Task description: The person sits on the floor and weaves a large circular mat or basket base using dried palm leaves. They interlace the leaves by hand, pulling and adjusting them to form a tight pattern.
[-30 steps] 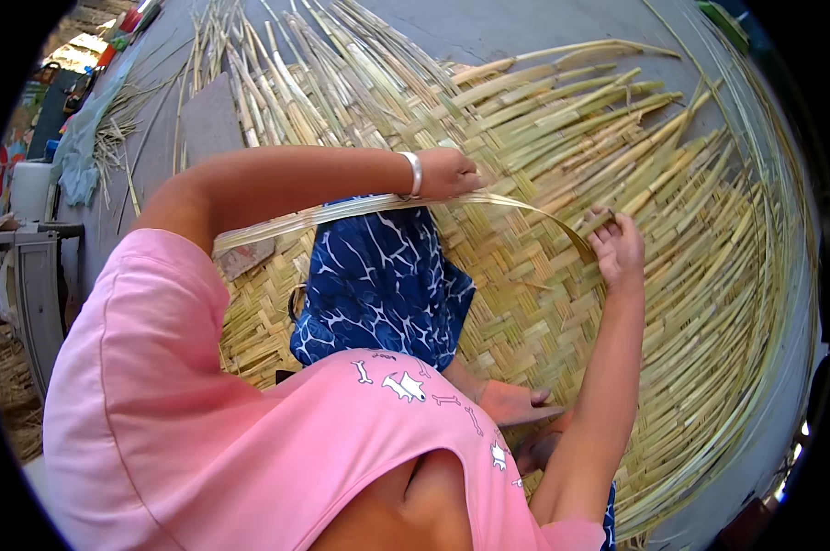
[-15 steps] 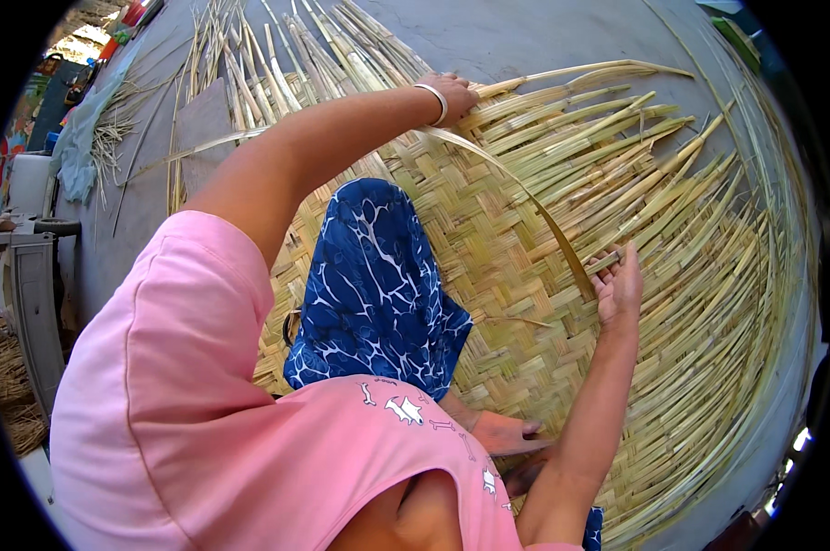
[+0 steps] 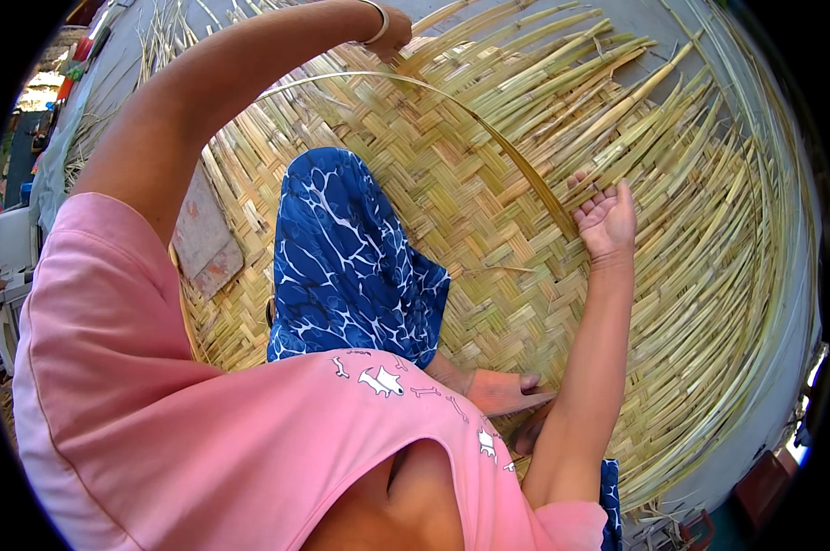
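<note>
A large mat of flat pale green and tan reed strips point(image 3: 488, 303), woven in a zigzag pattern, spreads under and around me. My left hand point(image 3: 392, 35), a bangle at its wrist, is at the mat's far edge. Its fingers curl down around a reed strip there; their tips are partly hidden. To the right, my right hand point(image 3: 606, 219) lies palm up at the edge of the weave, its thumb apart and its fingers half curled beneath loose strip ends. A long brownish strip point(image 3: 516, 161) arches over the mat, its lower end beside my right hand.
Unwoven strip ends point(image 3: 700, 275) fan out along the right side. A flat greyish board point(image 3: 204, 234) lies on the mat at left. My knee under blue patterned cloth point(image 3: 342, 257) and my foot point(image 3: 502, 390) rest on the weave. Grey floor point(image 3: 773, 459) shows beyond.
My view has shifted, so the mat and board show differently. My left hand appears farther up and left. My right hand has turned its palm up, its fingers looser than before.
</note>
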A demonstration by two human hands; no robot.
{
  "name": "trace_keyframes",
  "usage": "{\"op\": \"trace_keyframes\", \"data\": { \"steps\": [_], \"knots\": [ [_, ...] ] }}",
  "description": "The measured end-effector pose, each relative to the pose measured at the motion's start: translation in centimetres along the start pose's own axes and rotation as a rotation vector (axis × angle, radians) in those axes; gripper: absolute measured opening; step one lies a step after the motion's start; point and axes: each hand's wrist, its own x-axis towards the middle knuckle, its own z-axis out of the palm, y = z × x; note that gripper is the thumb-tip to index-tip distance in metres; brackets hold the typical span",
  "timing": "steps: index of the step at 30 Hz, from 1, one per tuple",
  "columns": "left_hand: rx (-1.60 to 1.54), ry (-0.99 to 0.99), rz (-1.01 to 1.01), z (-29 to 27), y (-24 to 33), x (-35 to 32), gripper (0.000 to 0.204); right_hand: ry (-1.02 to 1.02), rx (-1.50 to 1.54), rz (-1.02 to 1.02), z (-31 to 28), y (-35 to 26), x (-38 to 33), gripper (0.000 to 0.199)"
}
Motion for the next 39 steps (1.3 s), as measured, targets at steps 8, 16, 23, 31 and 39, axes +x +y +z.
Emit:
{"op": "trace_keyframes", "data": {
  "steps": [8,16,23,31,39],
  "knots": [
    [-0.098,0.223,0.223,-2.5,-2.6,2.5,0.028,-0.275,-0.114,0.128,-1.5,-1.1,1.1,0.044],
    [0.101,0.524,0.351,-12.6,-0.2,1.9,0.021,-0.376,-0.109,0.139,-0.4,-1.8,0.5,0.039],
    [0.200,0.686,0.396,-16.0,1.9,-2.5,0.015,-0.389,-0.081,-0.005,0.1,-1.9,1.6,0.033],
    [0.349,0.949,0.452,-17.1,2.0,-4.6,0.009,-0.545,0.016,0.119,1.2,-1.5,2.2,0.021],
    [0.371,1.113,0.581,-18.7,4.3,-5.0,0.009,-0.416,-0.798,-0.059,3.1,-3.5,-0.6,0.022]
  ]
}}
